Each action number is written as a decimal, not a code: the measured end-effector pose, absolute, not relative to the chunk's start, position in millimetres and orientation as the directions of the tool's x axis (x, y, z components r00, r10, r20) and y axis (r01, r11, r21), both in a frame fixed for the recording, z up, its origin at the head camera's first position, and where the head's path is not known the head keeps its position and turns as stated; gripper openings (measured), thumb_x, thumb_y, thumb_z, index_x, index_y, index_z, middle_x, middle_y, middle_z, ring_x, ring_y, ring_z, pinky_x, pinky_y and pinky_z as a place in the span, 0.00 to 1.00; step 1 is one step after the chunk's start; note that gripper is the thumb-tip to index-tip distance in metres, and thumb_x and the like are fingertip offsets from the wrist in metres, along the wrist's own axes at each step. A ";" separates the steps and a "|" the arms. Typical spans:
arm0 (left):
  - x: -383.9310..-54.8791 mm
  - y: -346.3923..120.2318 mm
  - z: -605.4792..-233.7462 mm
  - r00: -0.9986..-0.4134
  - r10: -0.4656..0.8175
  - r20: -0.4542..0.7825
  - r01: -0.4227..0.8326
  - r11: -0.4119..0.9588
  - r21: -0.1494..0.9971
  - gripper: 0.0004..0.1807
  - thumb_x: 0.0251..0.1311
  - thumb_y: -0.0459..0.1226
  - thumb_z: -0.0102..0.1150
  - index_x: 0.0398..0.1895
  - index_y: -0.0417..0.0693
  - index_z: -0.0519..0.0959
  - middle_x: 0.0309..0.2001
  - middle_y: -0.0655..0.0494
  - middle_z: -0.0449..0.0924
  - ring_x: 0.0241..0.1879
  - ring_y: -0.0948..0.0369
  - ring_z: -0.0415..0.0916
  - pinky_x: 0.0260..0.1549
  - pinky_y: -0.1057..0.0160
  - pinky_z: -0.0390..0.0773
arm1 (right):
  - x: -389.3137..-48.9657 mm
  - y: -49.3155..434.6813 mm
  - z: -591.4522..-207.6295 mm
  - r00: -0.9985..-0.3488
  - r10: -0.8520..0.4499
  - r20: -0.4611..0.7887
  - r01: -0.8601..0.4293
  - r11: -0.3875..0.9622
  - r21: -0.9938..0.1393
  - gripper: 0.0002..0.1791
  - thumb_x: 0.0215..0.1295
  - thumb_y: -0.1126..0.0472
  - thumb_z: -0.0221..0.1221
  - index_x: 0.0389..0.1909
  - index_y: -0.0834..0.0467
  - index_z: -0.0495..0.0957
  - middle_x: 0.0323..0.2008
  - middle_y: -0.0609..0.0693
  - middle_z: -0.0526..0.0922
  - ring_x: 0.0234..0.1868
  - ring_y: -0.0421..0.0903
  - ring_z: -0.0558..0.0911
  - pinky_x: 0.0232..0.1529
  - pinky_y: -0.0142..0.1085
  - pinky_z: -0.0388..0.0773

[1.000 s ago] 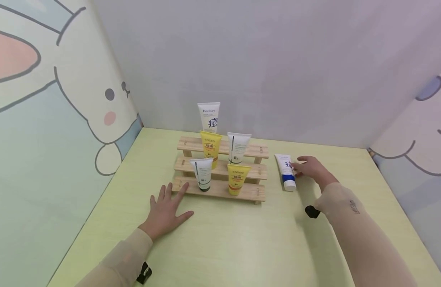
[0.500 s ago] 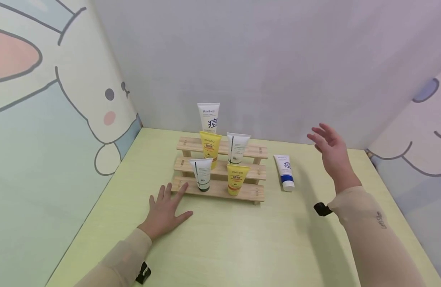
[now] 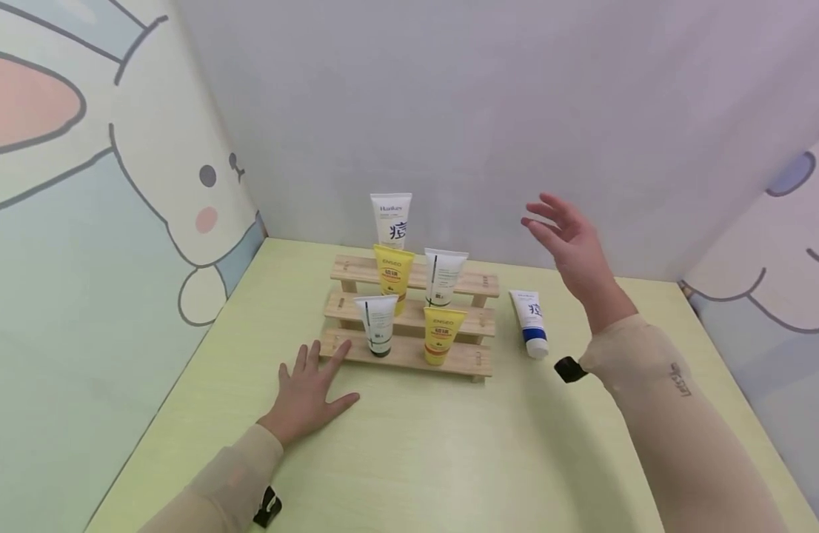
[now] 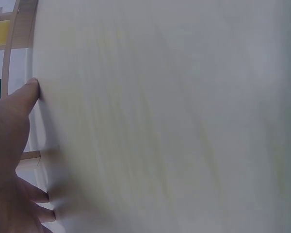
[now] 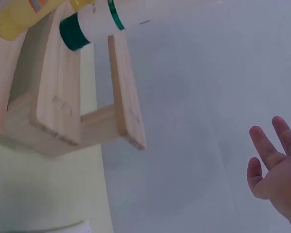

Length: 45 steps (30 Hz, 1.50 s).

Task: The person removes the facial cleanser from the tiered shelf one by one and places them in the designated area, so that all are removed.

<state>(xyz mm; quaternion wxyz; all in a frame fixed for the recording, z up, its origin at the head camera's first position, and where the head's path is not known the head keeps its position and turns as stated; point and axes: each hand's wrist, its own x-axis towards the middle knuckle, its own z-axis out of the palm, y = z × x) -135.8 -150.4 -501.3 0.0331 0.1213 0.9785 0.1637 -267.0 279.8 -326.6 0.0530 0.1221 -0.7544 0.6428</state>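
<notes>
My left hand (image 3: 306, 396) lies with spread fingers on the table, its index fingertip at the left front end of a three-step wooden rack (image 3: 399, 349). My right hand (image 3: 576, 248) is raised in the air right of the rack, fingers loosely extended, holding nothing. Below it a white tube with a blue band (image 3: 530, 314) lies on the table. Upright on the rack stand a white tube with blue lettering (image 3: 391, 215) on top, a yellow tube (image 3: 394, 270) and a white tube (image 3: 444, 274) in the middle, and another white tube (image 3: 379, 322) and yellow tube (image 3: 443, 333) at the bottom.
A pale grey wall (image 3: 476, 133) stands behind the light table (image 3: 409, 459). Side panels with cartoon animals (image 3: 176, 178) bound it left and right. In the right wrist view, the rack's end (image 5: 63, 116) shows at the left.
My right hand has left the lying tube, whose edge its fingers were at, rising first and then swinging left towards the rack. The tube stays lying there. My left hand has not moved.
</notes>
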 end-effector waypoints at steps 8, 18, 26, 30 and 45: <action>-134.8 -152.2 -504.5 -0.971 0.238 -0.018 0.220 0.918 0.330 0.49 0.65 0.63 0.64 0.85 0.63 0.54 0.78 0.23 0.54 0.77 0.23 0.51 0.62 0.14 0.54 | -298.6 204.7 -297.5 -0.944 -0.298 0.141 -0.245 0.349 -0.904 0.35 0.77 0.50 0.61 0.81 0.46 0.61 0.75 0.52 0.72 0.75 0.52 0.73 0.79 0.53 0.62; -134.9 -150.0 -503.4 -0.969 0.246 -0.017 0.227 0.918 0.324 0.50 0.65 0.62 0.65 0.85 0.63 0.54 0.78 0.23 0.54 0.77 0.24 0.52 0.62 0.14 0.55 | -319.3 155.1 -282.9 -0.899 -0.435 0.043 -0.279 0.496 -0.823 0.35 0.77 0.49 0.61 0.81 0.46 0.62 0.75 0.50 0.73 0.76 0.54 0.72 0.76 0.55 0.67; -133.7 -146.7 -504.7 -0.969 0.247 -0.022 0.226 0.917 0.328 0.49 0.65 0.62 0.64 0.85 0.64 0.54 0.78 0.23 0.53 0.77 0.24 0.51 0.63 0.14 0.54 | -326.0 139.8 -277.2 -0.856 -0.516 -0.040 -0.312 0.576 -0.756 0.36 0.77 0.47 0.60 0.81 0.46 0.62 0.79 0.50 0.65 0.78 0.55 0.67 0.75 0.55 0.68; -132.4 -144.9 -504.1 -0.969 0.248 -0.013 0.230 0.917 0.327 0.49 0.65 0.62 0.64 0.85 0.64 0.54 0.78 0.23 0.54 0.77 0.24 0.52 0.62 0.14 0.55 | -326.4 135.1 -274.8 -0.848 -0.526 -0.058 -0.315 0.590 -0.743 0.34 0.77 0.48 0.60 0.80 0.47 0.63 0.79 0.49 0.65 0.78 0.55 0.67 0.75 0.54 0.68; -132.0 -142.3 -501.3 -0.968 0.248 -0.027 0.229 0.924 0.306 0.50 0.65 0.63 0.63 0.85 0.64 0.53 0.78 0.23 0.54 0.77 0.25 0.52 0.63 0.15 0.55 | -325.8 129.3 -272.3 -0.868 -0.488 -0.092 -0.253 0.594 -0.764 0.25 0.82 0.53 0.54 0.76 0.49 0.71 0.64 0.52 0.81 0.67 0.51 0.78 0.75 0.54 0.67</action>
